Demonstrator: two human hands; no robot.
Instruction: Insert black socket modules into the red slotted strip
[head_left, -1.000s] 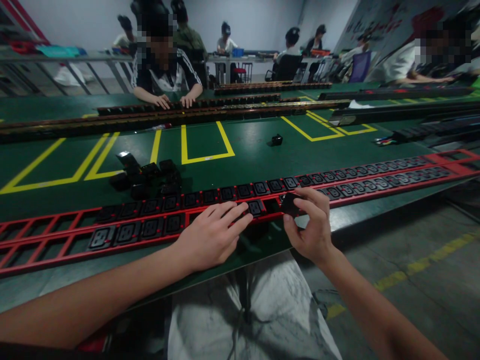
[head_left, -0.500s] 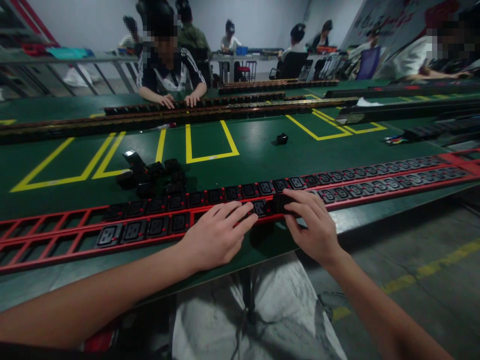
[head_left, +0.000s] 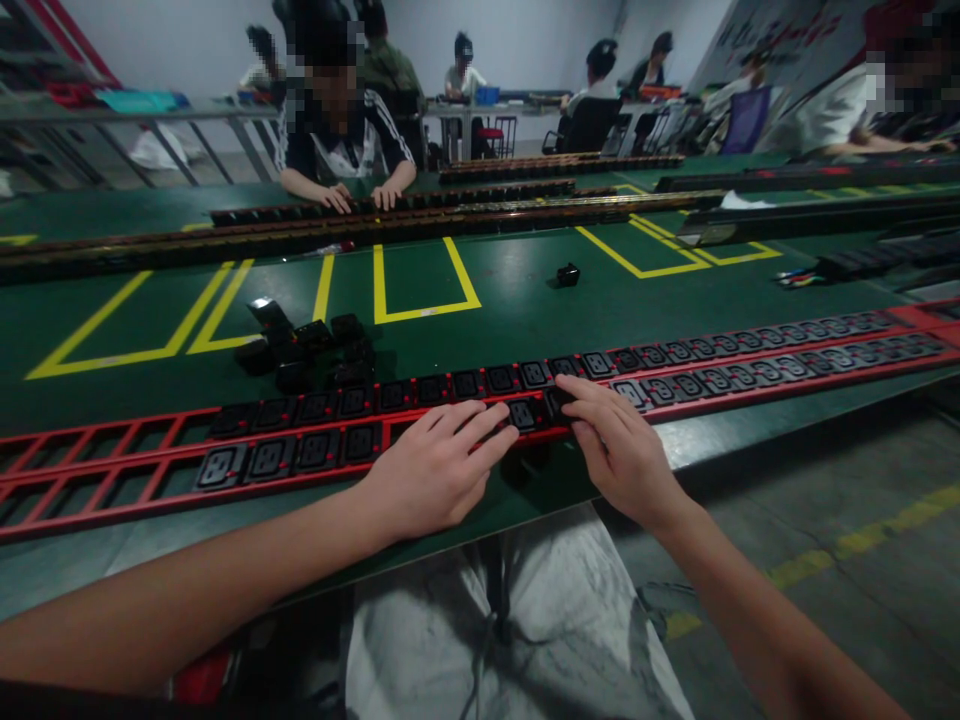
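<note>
Head view, lower centre: left hand lies flat, fingers stretched out and slightly apart. Its tips rest on the long red metal frame and it grips nothing. Right hand is also flat, fingers together, pressing on a black plastic socket module in the frame's near row at centre. Green desk with yellow lines carries a heap of loose black modules, left of centre. Co-worker's hands sit on another strip, upper left.

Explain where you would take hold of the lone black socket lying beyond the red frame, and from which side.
Take the lone black socket by its opposite side walls, from above. It lies by itself on the green table, nothing touching it, so fingers should fit either side.
</note>
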